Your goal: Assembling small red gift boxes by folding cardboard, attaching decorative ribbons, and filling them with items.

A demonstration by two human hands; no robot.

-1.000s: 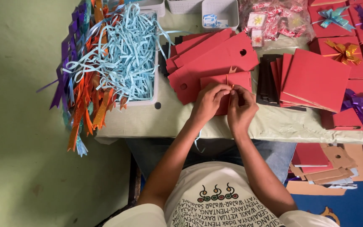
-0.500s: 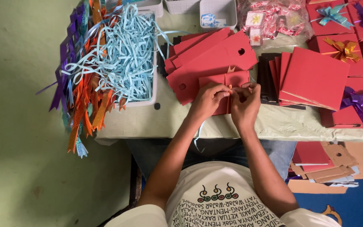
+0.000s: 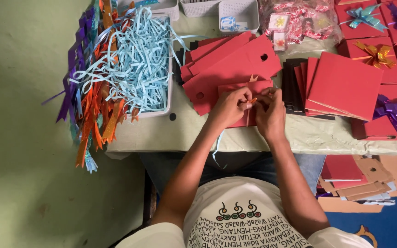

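Both hands meet at table centre over a small red box (image 3: 246, 98). Left hand (image 3: 228, 108) and right hand (image 3: 269, 112) sit knuckle to knuckle, fingers pinched narrow on a thin orange ribbon (image 3: 252, 99) that crosses the box lid. The box rests on the pale green tablecloth (image 3: 184, 133), just in front of the person's chest.

At 12 o'clock from the hands: a fanned stack of flat red card blanks (image 3: 235, 59), punched with holes. At 10 o'clock: a white tray (image 3: 164, 108) heaped with light blue ribbon strips (image 3: 134, 64); orange and purple ribbons (image 3: 88, 105) spill over the table's edge beyond it. At 3 o'clock: a pile of plain red boxes (image 3: 345, 85). Farther, 2 o'clock: finished boxes with a gold bow (image 3: 375, 53) and a purple bow (image 3: 389, 109). White baskets (image 3: 240, 11) stand along the far edge.
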